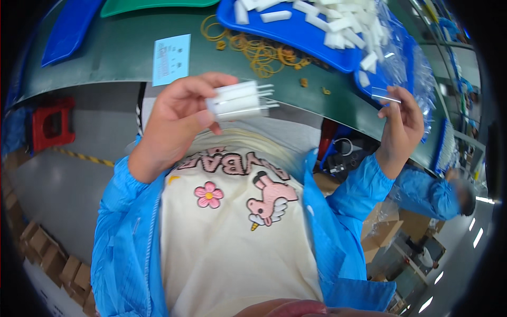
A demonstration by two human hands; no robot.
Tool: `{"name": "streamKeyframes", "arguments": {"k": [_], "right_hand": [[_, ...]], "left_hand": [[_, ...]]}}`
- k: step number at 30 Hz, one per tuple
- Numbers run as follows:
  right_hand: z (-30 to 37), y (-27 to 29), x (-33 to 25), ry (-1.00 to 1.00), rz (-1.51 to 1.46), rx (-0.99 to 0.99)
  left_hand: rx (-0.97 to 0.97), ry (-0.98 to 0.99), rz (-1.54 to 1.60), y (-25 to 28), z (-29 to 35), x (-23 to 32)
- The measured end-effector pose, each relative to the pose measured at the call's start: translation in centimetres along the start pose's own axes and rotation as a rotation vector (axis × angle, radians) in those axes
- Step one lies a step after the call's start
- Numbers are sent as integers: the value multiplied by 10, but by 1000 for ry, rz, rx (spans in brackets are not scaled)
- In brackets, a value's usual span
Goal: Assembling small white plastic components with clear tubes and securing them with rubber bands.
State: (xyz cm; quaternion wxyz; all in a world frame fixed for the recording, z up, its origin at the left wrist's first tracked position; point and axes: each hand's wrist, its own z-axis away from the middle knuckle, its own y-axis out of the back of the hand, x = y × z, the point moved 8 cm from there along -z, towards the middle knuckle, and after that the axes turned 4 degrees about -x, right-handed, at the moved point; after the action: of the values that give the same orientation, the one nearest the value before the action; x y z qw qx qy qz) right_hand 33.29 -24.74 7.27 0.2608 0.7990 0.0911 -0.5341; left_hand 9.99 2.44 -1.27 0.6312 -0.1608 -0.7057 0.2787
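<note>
My left hand point(177, 119) is closed around a bundle of white foam-like blocks point(237, 100). Several thin, pale rods or tubes stick out of the bundle's right end; motion blurs them. Off to the right, above the table's near edge, my right hand point(402, 124) pinches a thin, clear strip-like piece point(385, 95) between thumb and fingers. That piece may be a small tube; its exact kind cannot be made out. The two hands are well apart, with the bundle held over my lap by the table edge.
On the green table point(132, 58) lie yellow rubber bands point(264, 55) and a light blue printed card point(171, 59). A blue tray point(311, 45) holds many white foam blocks point(343, 24). Clear plastic bags point(422, 74) lie right. A red stool point(53, 124) stands left; another person point(430, 193) sits right.
</note>
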Motion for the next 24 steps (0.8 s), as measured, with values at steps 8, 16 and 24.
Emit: {"name": "streamKeyframes", "arguments": {"k": [8, 16, 24], "right_hand": [[42, -122, 5, -25, -632, -200], [49, -144, -9, -72, -614, -312], [50, -148, -15, -57, -565, -297]], "left_hand": [[-74, -17, -61, -11, 1, 4], [-132, -67, -46, -6, 6, 5], [-114, -59, -52, -3, 8, 6]]}}
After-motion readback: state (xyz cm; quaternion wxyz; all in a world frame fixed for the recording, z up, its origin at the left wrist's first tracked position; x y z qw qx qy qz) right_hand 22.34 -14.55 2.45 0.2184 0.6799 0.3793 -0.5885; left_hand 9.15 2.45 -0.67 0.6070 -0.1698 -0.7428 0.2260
